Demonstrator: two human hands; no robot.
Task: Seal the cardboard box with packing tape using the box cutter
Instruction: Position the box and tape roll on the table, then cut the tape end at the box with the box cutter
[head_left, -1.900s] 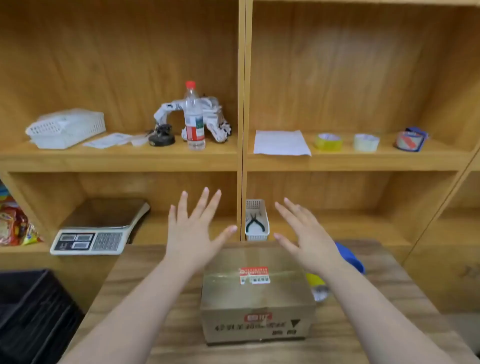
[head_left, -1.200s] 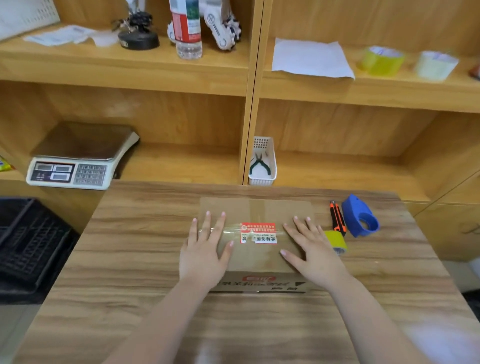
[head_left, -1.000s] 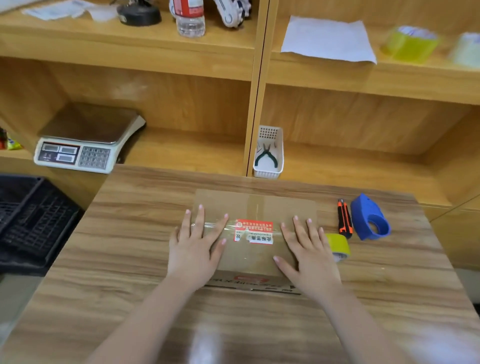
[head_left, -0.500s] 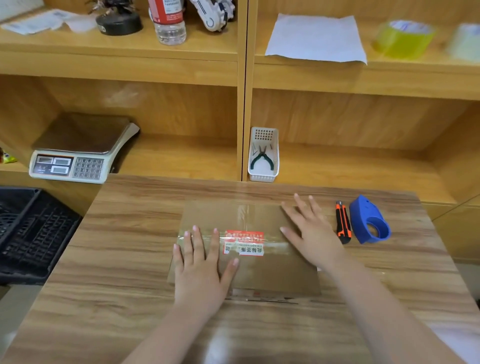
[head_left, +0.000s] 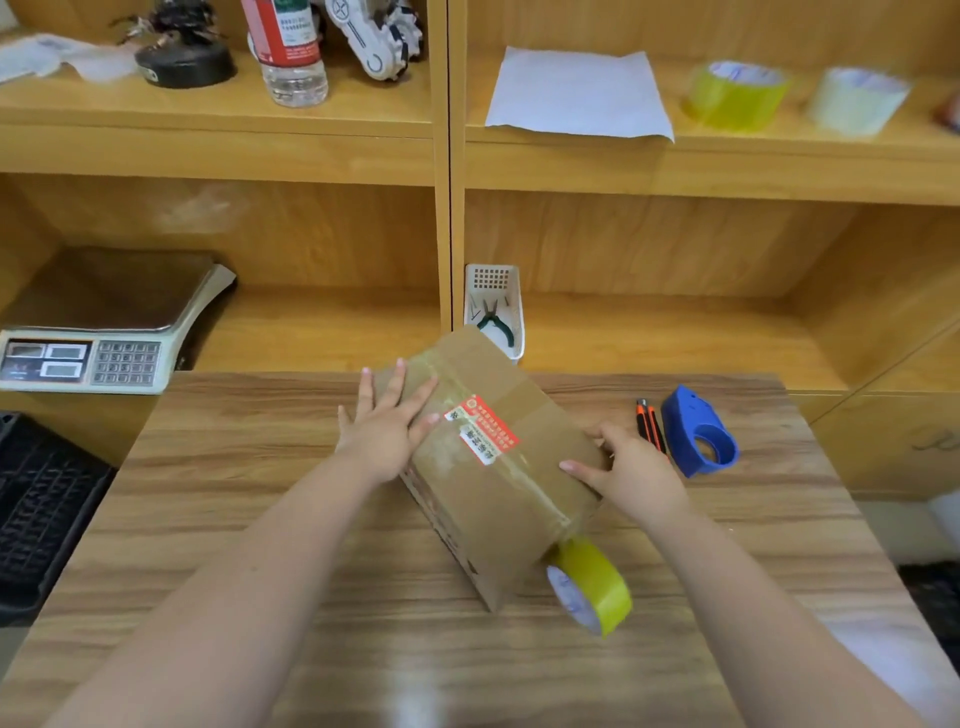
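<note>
A brown cardboard box (head_left: 524, 415) with a red and white label lies turned at an angle in the middle of the wooden table (head_left: 249, 519). My left hand (head_left: 387, 423) rests flat on its far left edge, fingers spread. My right hand (head_left: 631, 473) grips its right side. A yellow tape roll (head_left: 592, 584) stands on edge at the box's near corner, its strip running up onto the box top. An orange and black box cutter (head_left: 649, 423) lies right of the box, beside a blue tape dispenser (head_left: 698, 431).
Wooden shelves stand behind the table. They hold a weighing scale (head_left: 104, 332), a white basket with pliers (head_left: 493, 312), a sheet of paper (head_left: 576, 93), a water bottle (head_left: 288, 52) and two more tape rolls (head_left: 737, 96). A black crate (head_left: 41, 509) sits at the left.
The box has been turned from square to diagonal. My left hand moved to its far left edge and my right hand to its right side. The yellow tape roll now shows at the near corner.
</note>
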